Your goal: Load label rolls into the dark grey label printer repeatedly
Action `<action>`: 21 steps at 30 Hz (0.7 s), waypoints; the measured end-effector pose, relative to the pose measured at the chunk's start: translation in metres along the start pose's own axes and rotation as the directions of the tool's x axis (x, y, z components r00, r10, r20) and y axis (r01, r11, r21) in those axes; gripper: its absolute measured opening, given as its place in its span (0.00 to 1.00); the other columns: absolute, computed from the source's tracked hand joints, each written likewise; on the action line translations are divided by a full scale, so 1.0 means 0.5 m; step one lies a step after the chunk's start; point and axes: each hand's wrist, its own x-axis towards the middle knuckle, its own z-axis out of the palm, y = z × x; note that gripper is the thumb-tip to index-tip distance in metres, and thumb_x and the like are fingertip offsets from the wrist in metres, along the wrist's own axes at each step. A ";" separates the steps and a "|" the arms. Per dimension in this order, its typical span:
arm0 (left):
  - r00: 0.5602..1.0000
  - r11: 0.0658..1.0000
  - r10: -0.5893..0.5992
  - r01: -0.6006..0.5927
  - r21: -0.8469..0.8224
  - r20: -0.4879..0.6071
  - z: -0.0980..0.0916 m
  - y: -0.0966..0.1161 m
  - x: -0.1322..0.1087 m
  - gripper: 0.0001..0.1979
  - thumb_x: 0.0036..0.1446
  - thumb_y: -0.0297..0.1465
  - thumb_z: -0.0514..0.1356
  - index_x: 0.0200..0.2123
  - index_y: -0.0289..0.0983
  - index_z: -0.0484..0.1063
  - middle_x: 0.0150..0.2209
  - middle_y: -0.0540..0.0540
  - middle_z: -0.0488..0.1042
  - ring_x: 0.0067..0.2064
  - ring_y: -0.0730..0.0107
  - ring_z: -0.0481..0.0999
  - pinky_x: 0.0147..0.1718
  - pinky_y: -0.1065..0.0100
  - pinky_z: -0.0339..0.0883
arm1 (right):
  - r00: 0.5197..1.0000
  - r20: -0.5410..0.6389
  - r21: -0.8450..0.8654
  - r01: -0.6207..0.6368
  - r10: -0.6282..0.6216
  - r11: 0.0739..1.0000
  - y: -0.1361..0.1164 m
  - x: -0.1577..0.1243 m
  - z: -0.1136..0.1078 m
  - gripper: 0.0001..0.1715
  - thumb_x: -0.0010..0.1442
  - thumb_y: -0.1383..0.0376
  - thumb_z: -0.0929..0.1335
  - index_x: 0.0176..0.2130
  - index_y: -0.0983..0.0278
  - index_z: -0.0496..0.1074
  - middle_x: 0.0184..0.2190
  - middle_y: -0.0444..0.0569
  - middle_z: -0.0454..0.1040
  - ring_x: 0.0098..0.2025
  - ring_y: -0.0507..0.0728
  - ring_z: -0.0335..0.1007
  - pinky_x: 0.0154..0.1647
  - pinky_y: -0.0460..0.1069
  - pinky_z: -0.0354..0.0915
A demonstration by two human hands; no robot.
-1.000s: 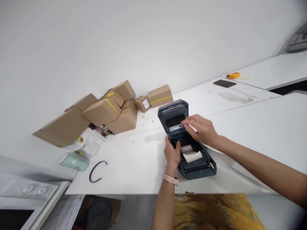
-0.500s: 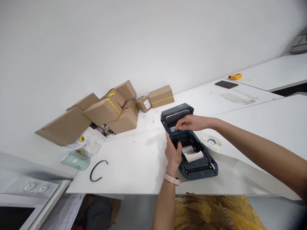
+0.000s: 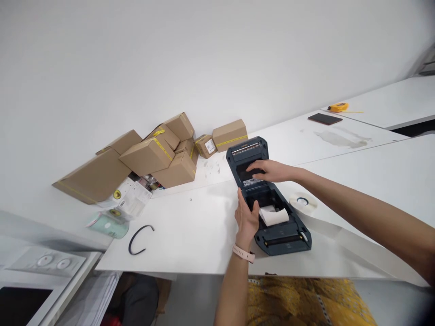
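A dark blue-grey label printer (image 3: 288,246) lies on the white table with its lid raised and leaning back. White label paper (image 3: 274,217) curls up inside the body. My left hand (image 3: 246,216) rests against the printer's left side, fingers stretched along the edge and thumb apart over the inside. At the inner face of the lid is my right hand (image 3: 267,170), its fingers extended and spread near a small white sticker (image 3: 251,181). Behind the right forearm lies a roll of labels (image 3: 303,202), its loose strip (image 3: 353,242) trailing to the right table edge.
Several cardboard boxes (image 3: 146,156) are piled at the back left. Nearby lie plastic packets (image 3: 131,201), a green pouch (image 3: 108,224) and a black headband (image 3: 137,240). A dark tablet (image 3: 325,118) and a yellow tape measure (image 3: 338,107) sit at the back right.
The printer's lid has tilted further back and open. My right hand's fingers have spread out and lifted slightly along the lid's inside. My left hand has stayed at the printer's side.
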 end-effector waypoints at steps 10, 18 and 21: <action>0.997 0.994 0.045 -0.050 0.092 0.064 -0.024 0.015 0.005 0.38 0.67 0.40 0.52 0.74 0.38 0.39 0.66 0.33 0.67 0.63 0.43 0.71 0.57 0.49 0.65 | 0.943 0.333 -0.235 0.110 -0.027 0.966 -0.031 -0.057 0.100 0.15 0.58 0.71 0.66 0.39 0.63 0.82 0.39 0.53 0.84 0.40 0.60 0.79 0.38 0.49 0.65; 0.999 0.997 -0.011 0.008 0.072 0.046 -0.016 0.020 0.001 0.38 0.65 0.40 0.53 0.73 0.36 0.44 0.68 0.35 0.64 0.66 0.46 0.68 0.61 0.52 0.62 | 0.921 0.387 -0.400 0.113 0.055 0.909 -0.020 -0.052 0.156 0.14 0.61 0.65 0.68 0.40 0.70 0.82 0.39 0.63 0.82 0.43 0.67 0.79 0.46 0.56 0.66; 0.999 0.997 0.000 -0.003 0.071 0.041 -0.015 0.018 0.002 0.36 0.66 0.43 0.52 0.72 0.37 0.46 0.69 0.35 0.62 0.67 0.47 0.66 0.63 0.52 0.60 | 0.924 0.375 -0.413 0.099 0.070 0.905 -0.006 -0.042 0.175 0.13 0.63 0.65 0.67 0.38 0.70 0.81 0.40 0.65 0.82 0.45 0.67 0.78 0.52 0.59 0.65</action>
